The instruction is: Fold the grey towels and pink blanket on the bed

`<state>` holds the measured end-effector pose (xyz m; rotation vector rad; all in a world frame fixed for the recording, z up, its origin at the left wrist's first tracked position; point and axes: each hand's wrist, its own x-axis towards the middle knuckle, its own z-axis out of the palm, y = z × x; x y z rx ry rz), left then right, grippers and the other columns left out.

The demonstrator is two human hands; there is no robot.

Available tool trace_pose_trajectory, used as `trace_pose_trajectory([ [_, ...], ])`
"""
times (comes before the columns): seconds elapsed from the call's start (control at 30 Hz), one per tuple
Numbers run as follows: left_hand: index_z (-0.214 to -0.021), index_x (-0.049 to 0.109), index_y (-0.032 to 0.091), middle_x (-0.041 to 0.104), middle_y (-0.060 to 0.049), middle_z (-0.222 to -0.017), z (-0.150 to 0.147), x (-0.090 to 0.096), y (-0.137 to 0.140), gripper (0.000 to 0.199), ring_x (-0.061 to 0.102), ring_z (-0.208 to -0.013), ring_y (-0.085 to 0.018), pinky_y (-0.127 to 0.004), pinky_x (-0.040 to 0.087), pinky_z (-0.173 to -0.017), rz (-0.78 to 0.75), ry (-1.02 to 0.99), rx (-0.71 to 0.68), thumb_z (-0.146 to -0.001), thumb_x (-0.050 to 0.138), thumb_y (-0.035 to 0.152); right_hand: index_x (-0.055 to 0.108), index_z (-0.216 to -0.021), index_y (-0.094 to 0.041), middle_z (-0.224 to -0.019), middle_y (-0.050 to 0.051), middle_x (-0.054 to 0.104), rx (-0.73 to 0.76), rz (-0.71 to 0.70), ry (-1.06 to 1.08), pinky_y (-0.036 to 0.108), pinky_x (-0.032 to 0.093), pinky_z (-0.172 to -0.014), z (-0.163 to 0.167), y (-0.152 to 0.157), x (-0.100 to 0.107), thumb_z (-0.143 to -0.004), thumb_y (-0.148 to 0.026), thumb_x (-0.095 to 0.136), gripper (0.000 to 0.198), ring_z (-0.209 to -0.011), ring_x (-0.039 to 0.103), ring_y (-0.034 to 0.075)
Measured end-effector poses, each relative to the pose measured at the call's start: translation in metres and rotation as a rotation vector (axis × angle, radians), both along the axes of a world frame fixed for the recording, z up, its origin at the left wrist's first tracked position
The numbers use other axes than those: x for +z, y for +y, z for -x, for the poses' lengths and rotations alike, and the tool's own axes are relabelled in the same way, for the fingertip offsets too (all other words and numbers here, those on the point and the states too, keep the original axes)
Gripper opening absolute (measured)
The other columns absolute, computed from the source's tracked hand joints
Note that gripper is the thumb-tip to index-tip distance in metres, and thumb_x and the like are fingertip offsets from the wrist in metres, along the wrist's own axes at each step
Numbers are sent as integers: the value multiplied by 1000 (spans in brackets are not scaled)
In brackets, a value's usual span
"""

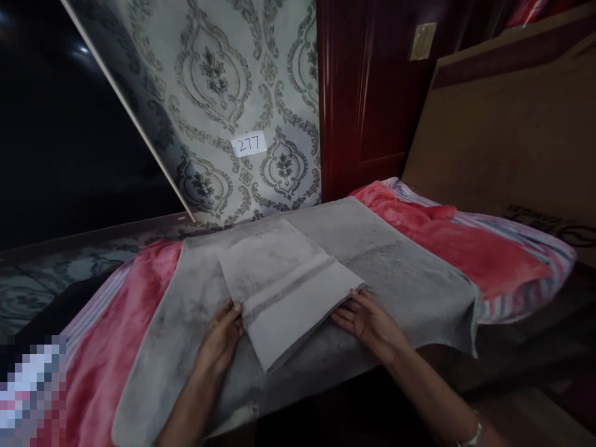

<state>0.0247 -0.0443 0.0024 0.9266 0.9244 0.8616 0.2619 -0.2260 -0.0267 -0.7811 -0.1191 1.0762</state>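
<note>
A pale grey folded towel [298, 292] with a darker band across it lies at a slant on a larger grey cloth [395, 279]. My left hand [223, 335] pinches the towel's left edge between thumb and fingers. At the near right corner, my right hand [367, 320] grips the towel, its thumb by the top edge and its fingers partly beneath. The towel's near edge shows folded layers, slightly apart from the cloth below.
Red plush blankets with striped edges lie under the cloth at left [135, 323] and at right [484, 248]. Behind stand patterned wallpaper [214, 74] with a "277" label [249, 144], a dark red door panel [363, 93], a large cardboard box [507, 124] and a black screen [69, 124].
</note>
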Motion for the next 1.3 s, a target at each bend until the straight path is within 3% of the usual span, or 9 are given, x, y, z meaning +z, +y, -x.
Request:
trace_pose_trajectory([
  [0.13, -102, 65, 14, 76, -8, -91, -11, 4, -6, 46, 73, -80, -24, -30, 59, -67, 3, 33, -119, -60, 83, 20, 52, -108, -25, -93, 2, 71, 10, 113, -33, 36, 59, -69, -12, 16, 12, -81, -28, 73, 34, -74, 70, 20],
  [0.27, -112, 63, 13, 76, -9, -93, -21, 16, -7, 60, 72, -87, -27, -33, 59, -73, -55, 28, -83, -55, 83, 19, 56, -102, -22, -76, -2, 68, -48, 253, -79, 27, 55, -56, -16, 31, 23, -77, -11, 68, 30, -59, 63, 14],
  [0.4, -113, 63, 14, 75, -6, -83, -6, 30, -6, 62, 72, -74, -25, -33, 58, -67, -155, 97, -9, -55, 83, 26, 59, -109, -21, -82, 0, 71, -94, 133, -142, 28, 55, -55, -1, 18, 20, -70, -12, 73, 43, -65, 65, 17],
  [0.6, -104, 66, 13, 76, -10, -93, 39, 5, 0, 49, 73, -87, -27, -33, 58, -74, -53, 220, -5, -59, 81, 25, 60, -105, -20, -89, 4, 72, 223, 138, -89, 37, 60, -67, 18, -25, 3, -64, -19, 83, 47, -72, 70, 21],
  [0.73, -107, 65, 15, 76, -10, -98, 45, -5, 4, 44, 72, -95, -25, -33, 58, -83, 22, 183, 31, -66, 78, 19, 60, -113, -20, -96, 5, 73, 310, 100, -98, 38, 59, -75, 7, -29, 4, -69, -23, 82, 50, -76, 71, 21],
  [0.83, -109, 65, 14, 75, -11, -100, 40, 6, 10, 41, 72, -96, -25, -33, 58, -84, 9, 96, -64, -69, 75, 15, 59, -119, -20, -102, 8, 73, 380, 98, -93, 40, 59, -76, -5, -23, 9, -72, -27, 80, 52, -82, 70, 23],
  [1.0, -113, 66, 14, 76, -9, -98, 28, 22, 33, 41, 73, -90, -22, -30, 59, -79, -26, 40, -22, -72, 69, 10, 60, -124, -20, -109, 8, 72, 477, 99, -142, 40, 57, -77, -21, -2, 17, -76, -29, 76, 51, -88, 70, 24],
  [1.17, -126, 61, 14, 76, -9, -100, 19, 14, 45, 53, 74, -85, -21, -29, 59, -77, -32, 96, 93, -74, 69, 7, 64, -117, -15, -99, 9, 75, 520, 86, -181, 32, 56, -77, -31, 29, 23, -75, -26, 74, 44, -81, 70, 22],
  [1.3, -136, 55, 17, 74, -11, -111, 19, 5, 44, 57, 73, -91, -20, -30, 57, -86, -48, 135, 167, -80, 67, 10, 65, -111, -6, -86, 13, 74, 616, 218, -81, 38, 56, -83, -37, 51, 19, -79, -31, 70, 40, -74, 70, 24],
])
